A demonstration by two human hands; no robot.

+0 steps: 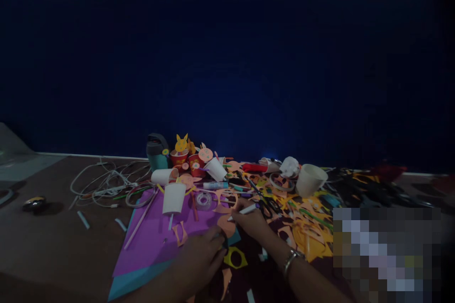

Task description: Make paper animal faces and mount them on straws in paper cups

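The right hand [250,220] pinches the pen [249,209] at the orange disc [226,227], well in from the bench [64,255]'s back edge, left hand [204,251] half-curled alongside, grip unclear, while paper faces [181,145] back there look finished and this disc looks barely begun!

Wristband [293,261]: was silver-toned, shiny and narrow; encircled the right forearm [314,280] just behind the right hand [250,221].
Wristband detail: was too small and dim to tell links from a dial.
Right hand surface: was bare.
Left hand [204,253]: was bare.
Left forearm [161,278]: was bare behind the hand, as far as shown.
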